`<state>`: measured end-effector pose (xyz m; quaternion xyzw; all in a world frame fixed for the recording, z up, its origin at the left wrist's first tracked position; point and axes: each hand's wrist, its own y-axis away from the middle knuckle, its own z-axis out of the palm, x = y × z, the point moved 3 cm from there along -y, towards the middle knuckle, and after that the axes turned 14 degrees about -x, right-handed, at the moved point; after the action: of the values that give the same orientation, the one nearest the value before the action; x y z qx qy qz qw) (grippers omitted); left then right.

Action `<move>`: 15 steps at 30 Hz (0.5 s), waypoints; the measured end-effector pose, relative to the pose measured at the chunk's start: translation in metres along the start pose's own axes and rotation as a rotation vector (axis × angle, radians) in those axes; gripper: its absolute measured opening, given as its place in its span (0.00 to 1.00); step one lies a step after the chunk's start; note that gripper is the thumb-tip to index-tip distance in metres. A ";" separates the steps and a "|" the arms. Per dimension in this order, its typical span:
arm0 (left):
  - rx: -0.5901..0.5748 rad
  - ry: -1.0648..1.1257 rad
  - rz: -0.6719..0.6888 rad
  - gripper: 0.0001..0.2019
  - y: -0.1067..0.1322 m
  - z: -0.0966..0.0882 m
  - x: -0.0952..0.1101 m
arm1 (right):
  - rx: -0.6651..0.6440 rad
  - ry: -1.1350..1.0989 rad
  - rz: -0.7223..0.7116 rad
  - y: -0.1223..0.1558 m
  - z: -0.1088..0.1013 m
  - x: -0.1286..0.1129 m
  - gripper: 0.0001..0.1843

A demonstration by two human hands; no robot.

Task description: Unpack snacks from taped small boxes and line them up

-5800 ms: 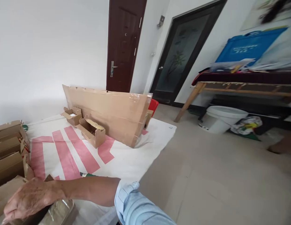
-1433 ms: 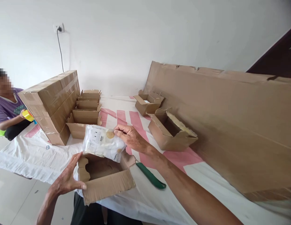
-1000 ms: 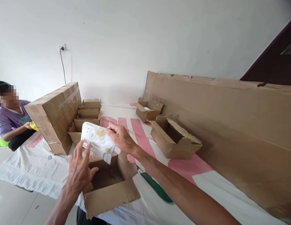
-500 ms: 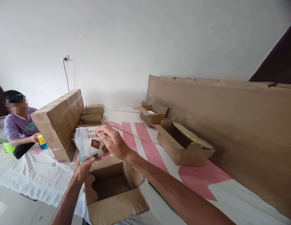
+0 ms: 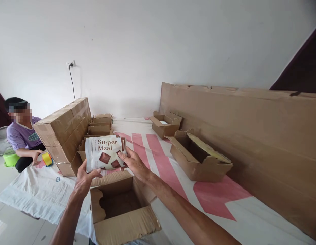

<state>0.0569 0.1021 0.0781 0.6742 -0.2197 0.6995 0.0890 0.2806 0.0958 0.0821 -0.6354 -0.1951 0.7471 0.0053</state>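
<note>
Both my hands hold a white pouch (image 5: 105,153) printed "Su-per Meal" with brown squares, its front turned toward me. My left hand (image 5: 84,177) grips its lower left corner. My right hand (image 5: 134,163) pinches its right edge. The pouch hangs just above an open, empty cardboard box (image 5: 122,207) that sits at the near edge of the white and pink sheet (image 5: 153,153).
Two more open boxes (image 5: 198,160) (image 5: 165,123) stand beside a long cardboard sheet (image 5: 249,136) on the right. A stack of taped cartons (image 5: 62,129) and several open boxes (image 5: 98,127) are on the left. A person in purple (image 5: 20,136) sits there by a tape roll (image 5: 47,158).
The pouch was turned over from its back to its printed front and is now held in both hands. My left hand left the box flap and took the pouch's corner.
</note>
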 end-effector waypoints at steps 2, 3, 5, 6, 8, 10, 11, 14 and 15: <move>0.038 -0.062 0.014 0.28 -0.004 -0.008 0.004 | 0.009 0.040 -0.026 -0.003 -0.004 -0.001 0.26; 0.041 -0.077 0.021 0.28 -0.006 -0.011 0.006 | -0.001 0.064 -0.031 -0.005 -0.006 -0.001 0.25; 0.024 -0.108 0.023 0.30 -0.012 -0.016 0.006 | -0.039 0.101 -0.026 -0.010 -0.010 0.000 0.25; 0.008 -0.125 0.020 0.31 -0.015 -0.019 0.004 | -0.067 0.113 -0.021 -0.012 -0.012 0.001 0.25; -0.027 -0.155 0.008 0.31 -0.023 -0.023 -0.003 | -0.127 0.139 -0.021 -0.017 -0.017 0.004 0.26; -0.063 -0.170 -0.023 0.32 -0.031 -0.028 -0.014 | -0.179 0.182 -0.027 -0.022 -0.023 0.009 0.26; -0.079 -0.171 -0.044 0.32 -0.035 -0.030 -0.021 | -0.196 0.206 -0.022 -0.024 -0.027 0.013 0.27; -0.108 -0.166 -0.092 0.32 -0.045 -0.036 -0.037 | -0.224 0.262 0.047 -0.028 -0.037 0.029 0.28; -0.112 -0.163 -0.100 0.32 -0.047 -0.037 -0.042 | -0.229 0.269 0.071 -0.029 -0.040 0.035 0.28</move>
<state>0.0467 0.1666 0.0460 0.7328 -0.2310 0.6238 0.1430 0.3052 0.1431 0.0526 -0.7327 -0.2538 0.6278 -0.0677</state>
